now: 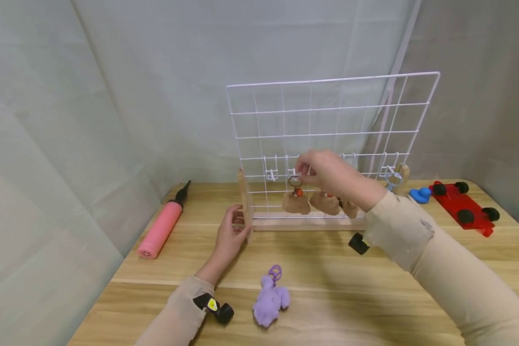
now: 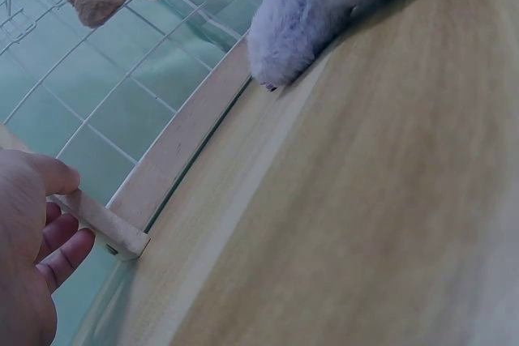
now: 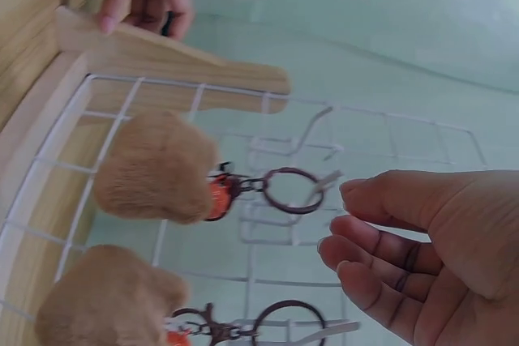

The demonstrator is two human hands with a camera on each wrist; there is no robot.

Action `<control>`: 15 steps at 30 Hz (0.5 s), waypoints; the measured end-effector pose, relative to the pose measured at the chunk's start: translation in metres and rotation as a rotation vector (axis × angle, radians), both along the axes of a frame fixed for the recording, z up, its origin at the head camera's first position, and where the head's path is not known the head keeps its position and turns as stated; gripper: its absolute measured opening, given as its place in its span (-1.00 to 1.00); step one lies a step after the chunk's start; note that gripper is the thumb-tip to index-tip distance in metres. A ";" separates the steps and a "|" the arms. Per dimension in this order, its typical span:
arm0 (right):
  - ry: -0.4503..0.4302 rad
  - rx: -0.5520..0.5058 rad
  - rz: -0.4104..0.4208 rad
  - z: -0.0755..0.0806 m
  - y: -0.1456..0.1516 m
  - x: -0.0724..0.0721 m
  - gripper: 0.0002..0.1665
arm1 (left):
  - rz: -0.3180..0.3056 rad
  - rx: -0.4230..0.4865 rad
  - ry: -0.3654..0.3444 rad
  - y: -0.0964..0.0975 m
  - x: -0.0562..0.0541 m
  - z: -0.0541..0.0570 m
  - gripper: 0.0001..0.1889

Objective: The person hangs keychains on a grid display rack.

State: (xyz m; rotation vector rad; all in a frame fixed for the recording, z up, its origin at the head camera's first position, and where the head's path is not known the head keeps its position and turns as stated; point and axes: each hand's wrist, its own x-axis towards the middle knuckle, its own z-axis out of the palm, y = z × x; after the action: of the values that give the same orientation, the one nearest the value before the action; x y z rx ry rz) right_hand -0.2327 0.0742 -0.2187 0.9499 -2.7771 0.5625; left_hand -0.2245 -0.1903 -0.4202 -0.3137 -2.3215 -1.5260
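Observation:
A white wire grid rack (image 1: pixel 324 135) stands in a wooden base. My left hand (image 1: pixel 230 235) grips the wooden side post (image 1: pixel 244 204) at its lower left, thumb on the near side. A brown plush keychain (image 1: pixel 296 203) hangs by its ring (image 3: pixel 293 190) on a white hook (image 3: pixel 328 184). My right hand (image 3: pixel 434 253) is just off the hook tip, fingers loosely bent with nothing between them. Beside it hangs a second brown plush keychain (image 3: pixel 105 297), and another (image 1: pixel 349 208) shows partly behind my right forearm. A purple plush keychain (image 1: pixel 269 300) lies on the table before the rack.
On the left of the table (image 1: pixel 190 269) lies a pink hand pump (image 1: pixel 162 228) with a black nozzle. At the right are a blue rubber duck (image 1: pixel 420 195) and a red toy car (image 1: pixel 460 206) with black wheels. A light blue item (image 1: pixel 393 180) hangs at the rack's right end.

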 end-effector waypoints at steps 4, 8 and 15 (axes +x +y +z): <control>0.024 -0.035 0.013 0.005 0.003 0.007 -0.96 | 0.000 -0.005 0.002 0.000 0.000 0.000 -0.41; 0.064 -0.053 0.031 0.008 0.005 0.015 -0.95 | -0.004 -0.004 0.005 0.000 0.000 0.000 -0.42; 0.101 -0.101 0.075 0.009 0.005 0.028 -0.91 | -0.004 -0.004 0.008 0.000 -0.001 -0.001 -0.42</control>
State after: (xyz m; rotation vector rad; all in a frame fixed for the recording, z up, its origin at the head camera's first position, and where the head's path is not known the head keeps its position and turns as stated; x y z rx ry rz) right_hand -0.2044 0.0791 -0.2097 1.0342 -2.6076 0.6401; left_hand -0.2250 -0.1906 -0.4217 -0.3256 -2.3191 -1.5196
